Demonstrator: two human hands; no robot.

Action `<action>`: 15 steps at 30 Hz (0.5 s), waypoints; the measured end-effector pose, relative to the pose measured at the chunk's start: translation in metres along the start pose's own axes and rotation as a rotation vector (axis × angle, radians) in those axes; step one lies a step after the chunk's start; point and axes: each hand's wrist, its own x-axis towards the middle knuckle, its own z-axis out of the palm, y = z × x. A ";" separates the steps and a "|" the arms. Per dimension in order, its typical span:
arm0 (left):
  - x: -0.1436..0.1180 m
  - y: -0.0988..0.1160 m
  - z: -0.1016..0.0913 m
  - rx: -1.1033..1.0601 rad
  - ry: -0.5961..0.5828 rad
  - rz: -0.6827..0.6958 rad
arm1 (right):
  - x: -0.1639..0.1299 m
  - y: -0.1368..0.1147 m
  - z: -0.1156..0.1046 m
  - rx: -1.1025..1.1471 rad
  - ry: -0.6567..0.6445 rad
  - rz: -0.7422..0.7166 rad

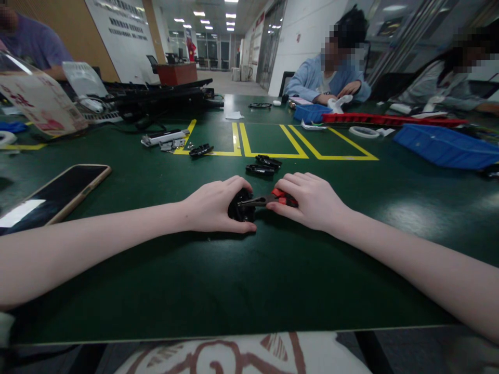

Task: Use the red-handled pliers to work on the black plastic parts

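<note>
At the near middle of the green table (234, 285), the black component (234, 209) is held in the left hand (218, 205) and should be steadied there, while the red-handled needle-nose pliers (268, 199), gripped in the right hand (312, 201), should be guided straight, without twisting.

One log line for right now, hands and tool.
left hand: holding black part | right hand: gripping red-handled pliers | pliers: tips at black part | phone: on table, left side

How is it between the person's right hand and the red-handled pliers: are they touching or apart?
Touching. The head view shows the right hand closed around the red handles of the pliers, with no gap between.
</note>
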 end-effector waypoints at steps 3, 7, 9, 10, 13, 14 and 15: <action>0.001 -0.001 0.000 -0.003 -0.010 -0.012 | 0.000 0.000 0.000 -0.008 0.017 -0.015; 0.001 0.000 -0.001 0.004 -0.011 0.002 | 0.001 0.000 0.001 -0.011 0.034 -0.025; 0.001 0.000 -0.001 0.005 -0.010 0.007 | 0.001 0.001 0.001 -0.007 0.034 -0.023; 0.001 0.000 -0.001 0.003 -0.010 0.009 | 0.001 0.001 0.001 -0.004 0.034 -0.021; 0.001 0.000 -0.002 -0.004 -0.020 0.010 | 0.001 0.001 0.002 0.007 0.037 -0.019; 0.001 0.000 -0.002 -0.004 -0.024 0.010 | 0.001 0.001 0.002 0.010 0.039 -0.018; 0.001 0.000 -0.002 -0.001 -0.026 0.011 | 0.001 0.001 0.002 0.013 0.041 -0.019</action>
